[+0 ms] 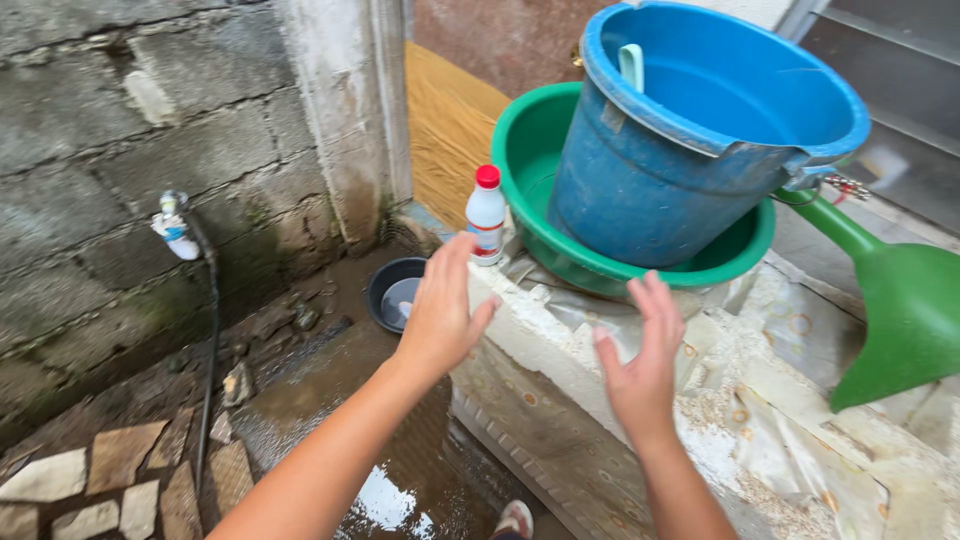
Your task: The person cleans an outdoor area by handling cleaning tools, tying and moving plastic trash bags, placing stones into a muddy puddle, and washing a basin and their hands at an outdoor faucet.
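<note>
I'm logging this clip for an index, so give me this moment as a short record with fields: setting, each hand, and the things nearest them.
Setting: outdoor wash area, grey block wall, wet ground
Left hand: open, empty, raised toward the small white plastic bottle with red cap
Right hand: open, empty, raised below the round green plastic basin
In basin: tilted blue plastic bucket
Support: pale covered ledge
Also near: green plastic dustpan, dark round bowl on the ground, wall tap with black hose
</note>
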